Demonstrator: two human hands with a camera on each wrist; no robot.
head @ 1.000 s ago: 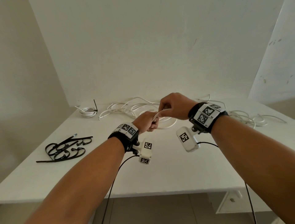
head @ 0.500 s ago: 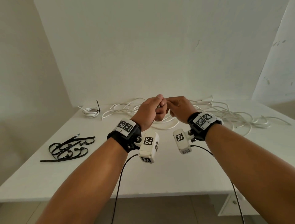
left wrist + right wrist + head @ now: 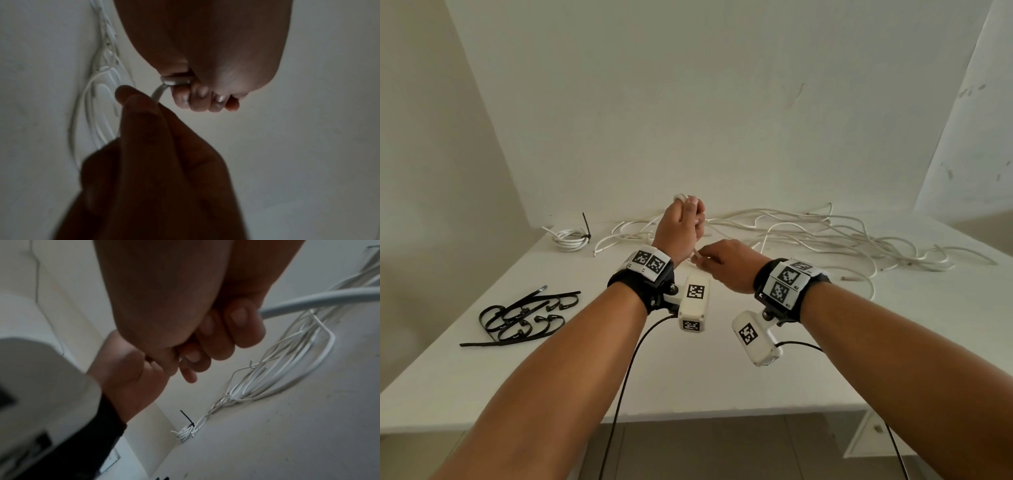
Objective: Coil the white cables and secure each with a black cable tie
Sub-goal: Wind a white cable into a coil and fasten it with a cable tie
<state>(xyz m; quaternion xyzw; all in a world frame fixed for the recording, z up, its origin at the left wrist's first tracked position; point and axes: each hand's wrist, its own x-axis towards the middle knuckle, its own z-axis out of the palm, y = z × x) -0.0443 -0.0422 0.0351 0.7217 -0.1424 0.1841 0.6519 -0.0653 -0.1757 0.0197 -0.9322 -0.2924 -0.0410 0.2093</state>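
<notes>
My left hand is raised over the back of the table, fingers curled round small loops of a white cable that stick out above it. In the left wrist view the cable runs under the left hand's curled fingers. My right hand sits lower, beside the left wrist, and pinches the same cable. From the right hand the cable leads off to the loose white cables. Black cable ties lie in a pile on the left.
A coiled white cable bound with a black tie lies at the back left of the white table; it also shows as the bound coil. Loose cables spread across the back right. Walls close the back and left.
The hands were pressed together at one height; now my left hand has risen with the loops and my right hand has dropped below it, beside the left wrist, still on the cable.
</notes>
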